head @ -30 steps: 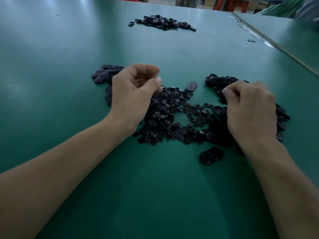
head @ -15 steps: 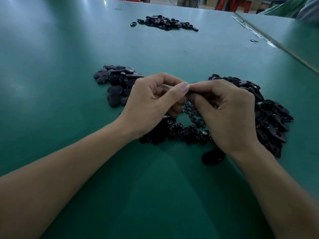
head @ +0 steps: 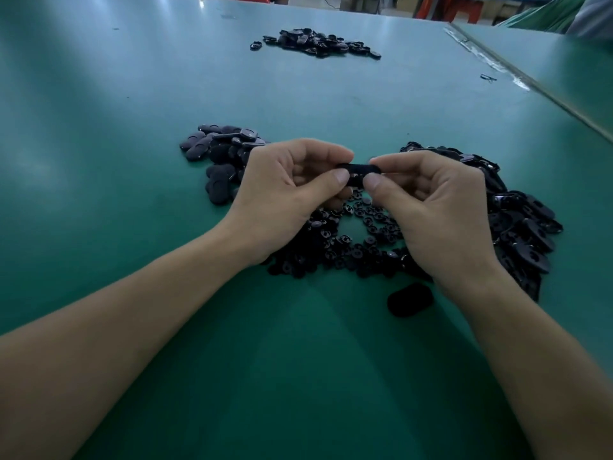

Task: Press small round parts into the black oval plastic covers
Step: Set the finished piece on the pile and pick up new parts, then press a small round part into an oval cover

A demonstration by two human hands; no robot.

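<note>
A black oval cover (head: 359,170) is held above the table between both hands. My left hand (head: 288,190) pinches its left end with thumb and fingers, and my right hand (head: 431,207) pinches its right end the same way. Both thumbs meet at the cover's near edge; whether a round part sits in it is hidden. Below the hands lies a spread of small round parts (head: 361,240). A heap of oval covers (head: 527,227) lies to the right, and another group of oval covers (head: 219,154) lies to the left.
One oval cover (head: 410,299) lies alone near my right wrist. A further pile of black parts (head: 318,43) sits far back on the green table (head: 132,94). A seam to a second table (head: 530,84) runs along the right.
The hands came together from the two piles a second ago. Since half a second ago they have spread slightly, and the cover now shows between the fingertips.
</note>
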